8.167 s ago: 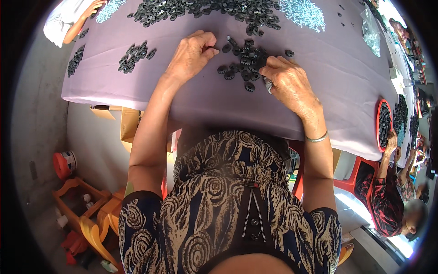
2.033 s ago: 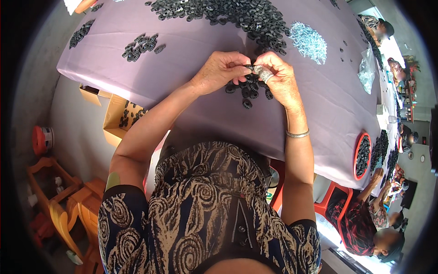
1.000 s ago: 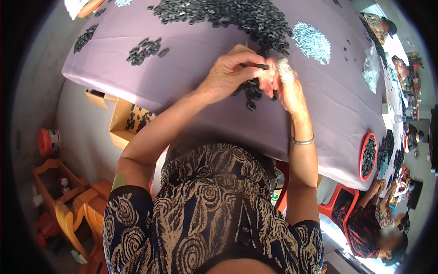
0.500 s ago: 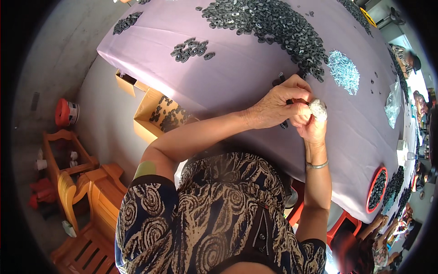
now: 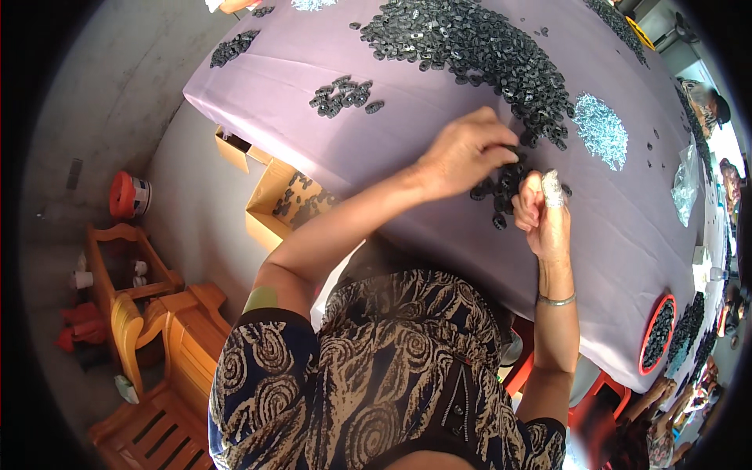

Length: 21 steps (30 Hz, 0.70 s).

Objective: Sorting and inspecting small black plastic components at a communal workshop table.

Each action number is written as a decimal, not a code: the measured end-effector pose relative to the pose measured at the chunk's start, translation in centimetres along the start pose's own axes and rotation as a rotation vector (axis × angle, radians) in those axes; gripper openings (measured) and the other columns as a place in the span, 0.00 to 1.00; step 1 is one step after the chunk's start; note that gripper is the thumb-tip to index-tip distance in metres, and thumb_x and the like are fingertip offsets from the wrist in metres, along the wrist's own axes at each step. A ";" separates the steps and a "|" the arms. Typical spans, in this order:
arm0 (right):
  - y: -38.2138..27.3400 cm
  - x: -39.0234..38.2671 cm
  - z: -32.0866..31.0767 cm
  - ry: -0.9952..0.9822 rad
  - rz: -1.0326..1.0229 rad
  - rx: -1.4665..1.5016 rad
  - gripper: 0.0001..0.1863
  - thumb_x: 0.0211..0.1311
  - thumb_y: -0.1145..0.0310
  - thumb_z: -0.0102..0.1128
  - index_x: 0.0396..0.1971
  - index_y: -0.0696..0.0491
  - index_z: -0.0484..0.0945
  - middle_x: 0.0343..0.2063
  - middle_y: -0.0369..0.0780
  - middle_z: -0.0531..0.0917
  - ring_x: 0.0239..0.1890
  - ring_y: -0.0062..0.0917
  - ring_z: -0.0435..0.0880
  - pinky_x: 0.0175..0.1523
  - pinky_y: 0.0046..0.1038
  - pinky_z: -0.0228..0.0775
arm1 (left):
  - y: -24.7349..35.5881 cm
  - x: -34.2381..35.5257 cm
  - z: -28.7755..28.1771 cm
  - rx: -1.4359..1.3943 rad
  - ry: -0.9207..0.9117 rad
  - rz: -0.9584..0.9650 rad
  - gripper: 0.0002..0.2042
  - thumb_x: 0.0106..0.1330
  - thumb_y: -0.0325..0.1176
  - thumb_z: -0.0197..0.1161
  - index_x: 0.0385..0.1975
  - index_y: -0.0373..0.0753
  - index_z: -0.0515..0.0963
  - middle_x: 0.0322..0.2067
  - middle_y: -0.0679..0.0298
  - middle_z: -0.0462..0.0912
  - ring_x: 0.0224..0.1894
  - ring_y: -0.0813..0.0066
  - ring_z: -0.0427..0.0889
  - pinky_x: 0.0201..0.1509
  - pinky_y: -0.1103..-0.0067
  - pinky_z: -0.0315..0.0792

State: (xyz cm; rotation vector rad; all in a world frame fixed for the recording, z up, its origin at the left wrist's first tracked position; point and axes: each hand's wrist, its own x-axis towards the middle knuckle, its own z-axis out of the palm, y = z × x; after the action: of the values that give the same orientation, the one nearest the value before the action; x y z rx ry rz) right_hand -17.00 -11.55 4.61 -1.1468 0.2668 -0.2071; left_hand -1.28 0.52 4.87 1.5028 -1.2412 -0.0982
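My left hand [image 5: 464, 154] is over the table, its thumb and forefinger pinched on a small black plastic part [image 5: 511, 149]. Just right of it is my right hand [image 5: 546, 215], with fingers curled in and a pale, shiny wrap [image 5: 552, 189] around its thumb. What those curled fingers hold, if anything, is hidden. Between and below my hands lies a loose cluster of black plastic parts [image 5: 500, 205]. Farther off spreads a big heap of the same black parts [image 5: 470, 43], and to its right a pile of small, shiny bluish-silver pieces [image 5: 601, 129].
A purple cloth [image 5: 423, 102] covers the table. A small group of black parts [image 5: 342, 97] lies left. Below the left edge stands a cardboard box [image 5: 266, 211] with black parts inside. A red-rimmed basket [image 5: 644, 368] and a clear bag [image 5: 684, 192] are at right. Other people sit at far right.
My hands have come apart; the left moved left and up with a black part. The cluster beneath them now shows more fully. The whole view has shifted slightly.
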 end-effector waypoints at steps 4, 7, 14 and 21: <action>-0.2 -1.5 -1.0 0.173 -0.112 -0.029 0.15 0.69 0.65 0.48 0.20 0.51 0.65 0.13 0.27 0.60 0.13 0.09 0.53 0.16 0.15 0.40 | -3.0 -0.9 -3.9 0.461 0.057 -0.112 0.12 0.53 0.21 0.63 0.38 0.39 0.79 0.28 0.62 0.76 0.27 0.70 0.80 0.34 0.78 0.76; 0.6 -2.9 -2.7 0.207 -0.233 -0.040 0.05 0.66 0.74 0.51 0.28 0.55 0.73 0.15 0.29 0.66 0.14 0.09 0.56 0.16 0.14 0.43 | -6.2 -2.0 -7.5 0.789 0.169 -0.010 0.12 0.50 0.25 0.65 0.35 0.44 0.80 0.27 0.62 0.78 0.32 0.63 0.79 0.39 0.71 0.75; 0.2 -3.6 -4.5 0.378 -0.319 -0.079 0.10 0.66 0.75 0.50 0.23 0.53 0.71 0.14 0.28 0.64 0.14 0.08 0.55 0.16 0.15 0.42 | -9.7 -2.9 -10.9 1.010 0.148 -0.023 0.13 0.50 0.41 0.69 0.36 0.50 0.80 0.41 0.64 0.73 0.47 0.60 0.70 0.48 0.65 0.66; -0.4 -4.4 -5.6 0.473 -0.336 -0.138 0.14 0.65 0.70 0.55 0.18 0.51 0.68 0.13 0.25 0.62 0.14 0.07 0.53 0.16 0.15 0.42 | -10.7 -2.8 -11.7 1.131 0.163 -0.100 0.08 0.58 0.36 0.63 0.38 0.48 0.78 0.41 0.65 0.74 0.45 0.62 0.70 0.47 0.66 0.65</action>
State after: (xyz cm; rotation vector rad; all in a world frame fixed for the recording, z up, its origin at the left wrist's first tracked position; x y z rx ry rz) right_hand -22.95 -15.24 3.33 -1.2666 0.5108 -0.7707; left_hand 11.72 8.39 -0.45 2.4566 -1.1133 0.7660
